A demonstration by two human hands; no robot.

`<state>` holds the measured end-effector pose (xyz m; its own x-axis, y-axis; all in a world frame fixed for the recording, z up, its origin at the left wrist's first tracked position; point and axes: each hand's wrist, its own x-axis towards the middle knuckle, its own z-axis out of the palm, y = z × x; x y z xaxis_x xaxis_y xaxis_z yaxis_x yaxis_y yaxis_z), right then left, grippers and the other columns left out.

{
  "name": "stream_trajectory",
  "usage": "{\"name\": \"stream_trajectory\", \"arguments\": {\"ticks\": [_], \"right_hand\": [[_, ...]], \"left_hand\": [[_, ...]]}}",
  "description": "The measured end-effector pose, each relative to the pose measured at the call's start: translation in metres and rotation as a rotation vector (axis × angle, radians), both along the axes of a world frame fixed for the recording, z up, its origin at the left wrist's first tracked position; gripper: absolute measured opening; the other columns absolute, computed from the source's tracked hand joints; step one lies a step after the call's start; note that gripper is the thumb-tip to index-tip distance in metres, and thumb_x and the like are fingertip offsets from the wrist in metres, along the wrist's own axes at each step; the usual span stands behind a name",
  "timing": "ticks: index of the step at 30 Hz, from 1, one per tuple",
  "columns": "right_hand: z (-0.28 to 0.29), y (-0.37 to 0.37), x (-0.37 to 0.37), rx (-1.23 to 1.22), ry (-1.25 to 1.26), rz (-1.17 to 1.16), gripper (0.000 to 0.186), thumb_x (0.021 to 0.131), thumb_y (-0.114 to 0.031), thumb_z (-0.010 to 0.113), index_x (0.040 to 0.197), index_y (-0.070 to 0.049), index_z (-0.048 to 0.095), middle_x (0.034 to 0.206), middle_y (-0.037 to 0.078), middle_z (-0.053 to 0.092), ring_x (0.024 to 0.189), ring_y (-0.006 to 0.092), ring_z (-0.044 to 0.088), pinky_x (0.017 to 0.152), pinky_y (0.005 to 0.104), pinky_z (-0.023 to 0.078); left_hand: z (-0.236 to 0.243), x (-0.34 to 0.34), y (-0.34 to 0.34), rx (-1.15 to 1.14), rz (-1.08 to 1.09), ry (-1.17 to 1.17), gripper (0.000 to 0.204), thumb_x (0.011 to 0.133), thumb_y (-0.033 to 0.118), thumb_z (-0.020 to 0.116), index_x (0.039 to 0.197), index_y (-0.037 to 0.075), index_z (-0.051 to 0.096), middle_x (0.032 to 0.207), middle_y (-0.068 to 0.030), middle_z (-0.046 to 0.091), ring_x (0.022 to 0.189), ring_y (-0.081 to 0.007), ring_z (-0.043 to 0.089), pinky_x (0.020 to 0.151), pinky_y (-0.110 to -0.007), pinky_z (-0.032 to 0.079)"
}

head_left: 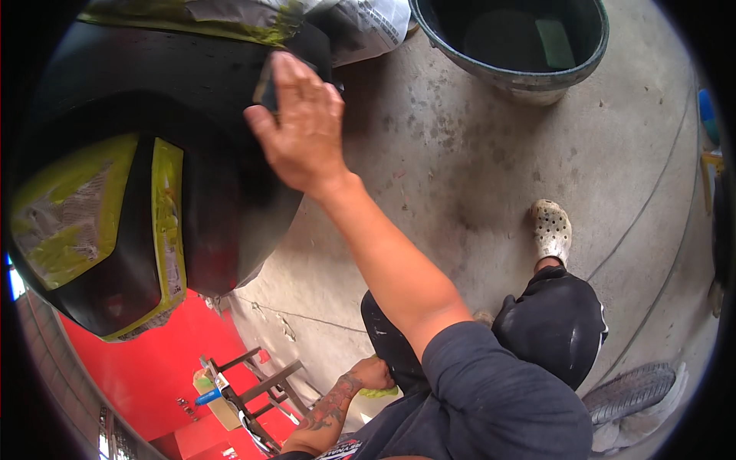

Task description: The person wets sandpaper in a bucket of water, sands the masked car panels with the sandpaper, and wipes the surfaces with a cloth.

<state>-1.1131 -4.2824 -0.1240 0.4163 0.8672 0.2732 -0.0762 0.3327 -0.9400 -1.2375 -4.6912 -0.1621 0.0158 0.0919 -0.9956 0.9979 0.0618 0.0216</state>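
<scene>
My right hand (303, 126) is stretched out over a black vehicle body panel (222, 100). Beneath its fingers, a dark flat sanding block (265, 88) is pressed to the panel, its edge showing beside the thumb; the rest of it is hidden. Yellow-green masking tape and printed paper (73, 218) cover a lamp-shaped area, and a taped strip (169, 222) runs beside it. My left hand (372, 373) rests closed near my thigh, around a yellow-green cloth (379, 392) that shows only in part.
A dark green tub (529, 75) with a pale green piece inside stands on the concrete floor (452, 169). Plastic-wrapped material (368, 31) lies against the panel's far end. A wooden stand (261, 387) is at lower left, a tyre (632, 392) at lower right.
</scene>
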Motion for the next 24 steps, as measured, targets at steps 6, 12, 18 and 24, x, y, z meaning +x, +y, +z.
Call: {"name": "stream_trajectory", "arguments": {"ticks": [6, 12, 18, 24], "right_hand": [[0.046, 0.007, 0.003, 0.199, 0.001, -0.087, 0.062, 0.085, -0.037, 0.061, 0.134, -0.002, 0.047, 0.140, 0.015, 0.045, 0.133, 0.0305, 0.039, 0.109, 0.0520, 0.027], [-0.021, 0.011, 0.006, 0.009, 0.064, -0.043, 0.057, 0.084, -0.031, 0.059, 0.132, -0.003, 0.048, 0.136, 0.015, 0.051, 0.129, 0.0316, 0.045, 0.105, 0.0476, 0.032], [0.027, -0.023, -0.007, 0.209, -0.104, 0.057, 0.073, 0.087, -0.040, 0.058, 0.147, -0.006, 0.035, 0.153, 0.015, 0.035, 0.144, 0.0339, 0.028, 0.115, 0.0551, 0.019], [-0.038, 0.022, -0.003, -0.150, 0.169, 0.183, 0.068, 0.101, -0.047, 0.039, 0.154, -0.007, 0.022, 0.160, 0.015, 0.022, 0.148, 0.0345, 0.017, 0.117, 0.0547, 0.013]], "left_hand": [[0.001, -0.001, -0.010, 0.019, 0.015, -0.034, 0.034, 0.074, 0.038, 0.067, 0.074, 0.004, 0.072, 0.075, -0.0169, 0.069, 0.076, -0.0336, 0.069, 0.071, -0.041, 0.055], [0.005, 0.009, 0.001, -0.026, 0.024, 0.028, 0.032, 0.073, 0.036, 0.068, 0.075, 0.004, 0.071, 0.077, -0.0171, 0.070, 0.078, -0.0338, 0.069, 0.072, -0.041, 0.056], [0.006, 0.004, -0.006, 0.007, 0.054, -0.021, 0.032, 0.074, 0.036, 0.067, 0.077, 0.004, 0.072, 0.080, -0.0173, 0.070, 0.080, -0.0334, 0.069, 0.073, -0.042, 0.055], [-0.001, 0.004, -0.006, -0.087, -0.002, 0.028, 0.033, 0.074, 0.037, 0.067, 0.077, 0.004, 0.072, 0.079, -0.0173, 0.070, 0.079, -0.0336, 0.069, 0.073, -0.042, 0.055]]}}
